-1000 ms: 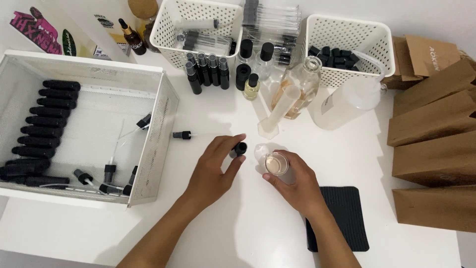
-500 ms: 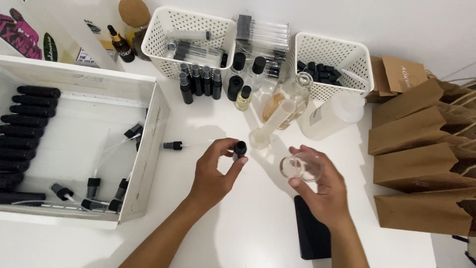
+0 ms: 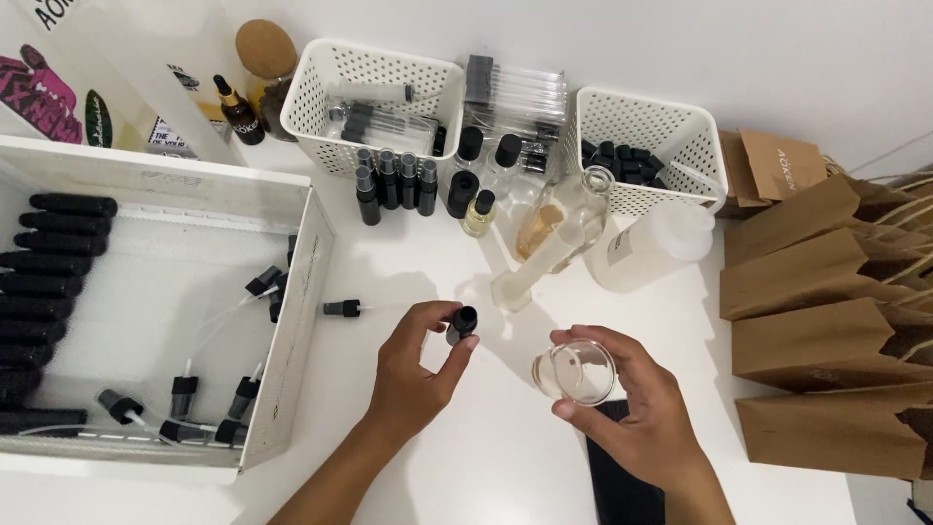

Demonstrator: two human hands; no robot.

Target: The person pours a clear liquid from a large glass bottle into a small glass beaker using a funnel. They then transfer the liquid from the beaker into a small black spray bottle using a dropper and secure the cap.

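While the white tabletop (image 3: 486,467) spreads beneath a white mesh tray (image 3: 292,331) of black spray caps at the left, both forearms reach in from below. Tilted on its side, the small clear glass beaker (image 3: 575,372) sits gripped in the curled right hand (image 3: 637,413). Just beside it, the left hand (image 3: 413,369) pinches a small black bottle (image 3: 463,324) between thumb and fingers.
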